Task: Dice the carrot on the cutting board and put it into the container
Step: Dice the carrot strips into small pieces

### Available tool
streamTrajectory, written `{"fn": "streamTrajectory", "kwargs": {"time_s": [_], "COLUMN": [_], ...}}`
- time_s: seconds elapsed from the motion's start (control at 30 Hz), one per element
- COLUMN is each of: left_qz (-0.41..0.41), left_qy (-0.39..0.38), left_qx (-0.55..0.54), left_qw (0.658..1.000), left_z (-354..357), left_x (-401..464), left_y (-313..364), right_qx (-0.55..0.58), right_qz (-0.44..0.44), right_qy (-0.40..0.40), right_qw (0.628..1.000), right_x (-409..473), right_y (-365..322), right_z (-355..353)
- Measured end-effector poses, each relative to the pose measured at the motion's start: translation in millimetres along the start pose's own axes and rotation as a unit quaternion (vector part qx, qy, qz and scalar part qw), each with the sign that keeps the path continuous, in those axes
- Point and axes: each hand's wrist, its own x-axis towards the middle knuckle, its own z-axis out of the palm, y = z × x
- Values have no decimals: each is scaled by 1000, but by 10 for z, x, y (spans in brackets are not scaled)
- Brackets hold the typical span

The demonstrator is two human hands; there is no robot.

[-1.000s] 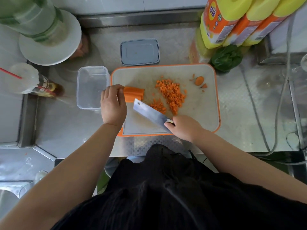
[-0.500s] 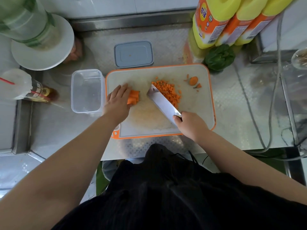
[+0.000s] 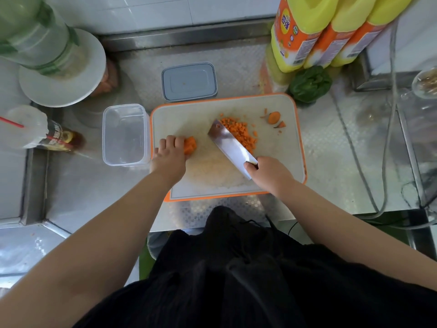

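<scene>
A white cutting board [image 3: 279, 159] with an orange rim lies on the steel counter. My left hand [image 3: 169, 155] holds a short bundle of carrot strips [image 3: 190, 145] at the board's left side, fingers curled over it. My right hand [image 3: 269, 172] grips the handle of a cleaver [image 3: 230, 146], whose blade lies slanted against a pile of diced carrot [image 3: 240, 132]. A carrot end slice [image 3: 274, 117] and small scraps lie at the board's far right. The clear plastic container [image 3: 124, 134] stands empty just left of the board.
A grey lid [image 3: 189, 81] lies behind the board. Yellow and orange bottles [image 3: 314, 31] and a green vegetable [image 3: 309, 84] stand at the back right. A white plate [image 3: 47, 88], a green bottle and a lidded cup [image 3: 26, 126] crowd the left. Cables [image 3: 387, 147] run along the right.
The cleaver swept the diced carrot from the board's middle toward the far side into one pile. My left hand stayed on the carrot strips at the left.
</scene>
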Motion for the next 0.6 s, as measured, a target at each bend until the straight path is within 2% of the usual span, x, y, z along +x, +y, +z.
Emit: {"fn": "streamTrajectory", "kwargs": {"time_s": [0.17,0.3,0.37,0.43,0.5,0.53,0.6], "left_qz": [-26,-57,-78,-78,-32,8,118], "left_qy": [-8,2,43,139,259,290,277], "left_qx": [-32,-116,-169,-227,-243,-233,-181], "left_qw": [999,992,982,961,934,928,936], "left_z": [61,41,35,8,-47,-88,-161], "left_x": [-135,-201,-245,-296,-338,-357,-391], "left_y": [111,133,148,181,232,278,426], "right_qx": [15,-73,-109,-131,-143,-147,-154], "right_qz": [-35,-106,-132,-145,-145,-144,-146], "right_qy": [62,157,203,232,243,248,256], "right_qw": [997,979,964,953,948,947,943], "right_x": [-30,-160,-233,-277,-293,-294,-295], "right_y": [-24,-33,-25,-4,25,40,70], "right_z": [1,-74,-122,-144,-130,-115,-85]}}
